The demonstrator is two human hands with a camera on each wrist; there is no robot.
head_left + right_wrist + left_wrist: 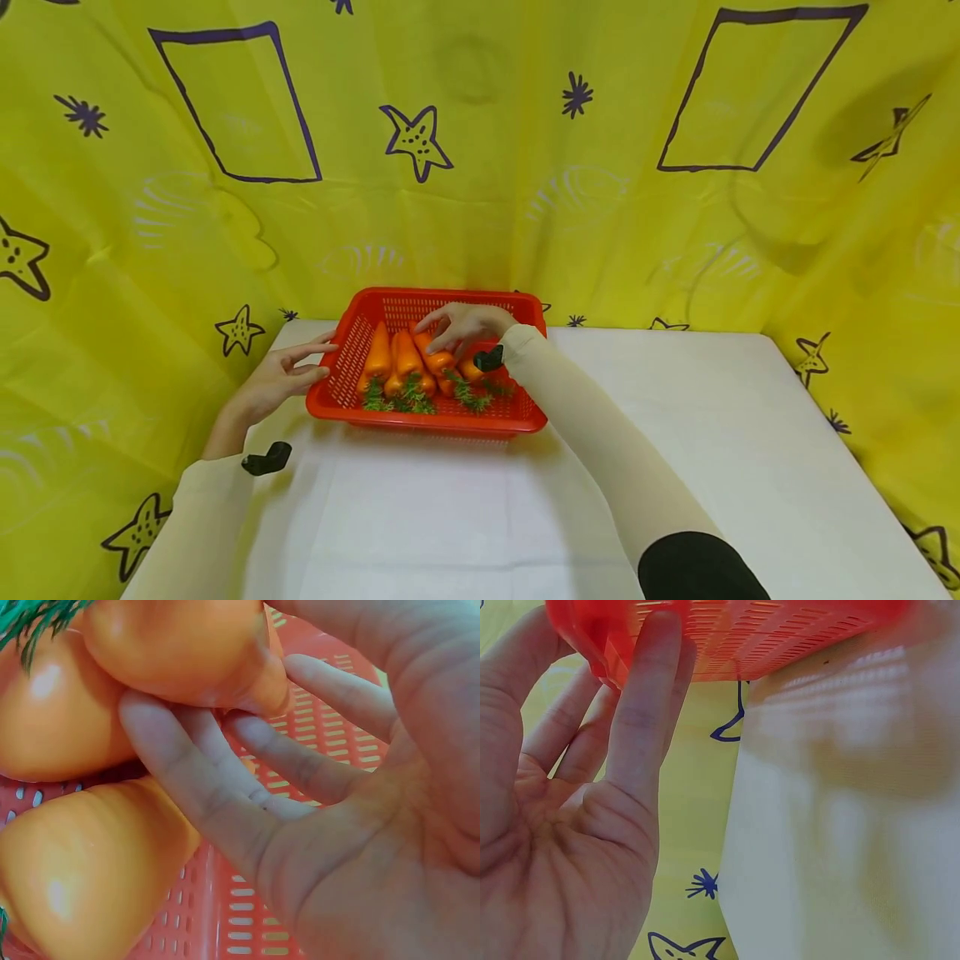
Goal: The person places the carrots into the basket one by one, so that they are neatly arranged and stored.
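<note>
Several smooth, shiny orange toy carrots (pixel 406 354) with feathery green tops (pixel 414 397) lie in a red plastic basket (pixel 427 423). My right hand (pixel 467 323) reaches down into the basket. Its thumb and curled fingers hold one carrot (pixel 180 649), and another carrot (pixel 90 870) lies just below those fingers. At the basket's left side is my left hand (pixel 273 383). Its fairly straight, spread fingers (pixel 634 727) touch the rim and outer wall. Part of the thumb's contact is hidden in the right wrist view.
Under the basket is a white-covered table (pixel 420 508). Yellow curtains (pixel 487 208) with dark star drawings hang close behind it and along both sides. The basket stands near the table's back edge, and its slotted walls cast a shadow in front.
</note>
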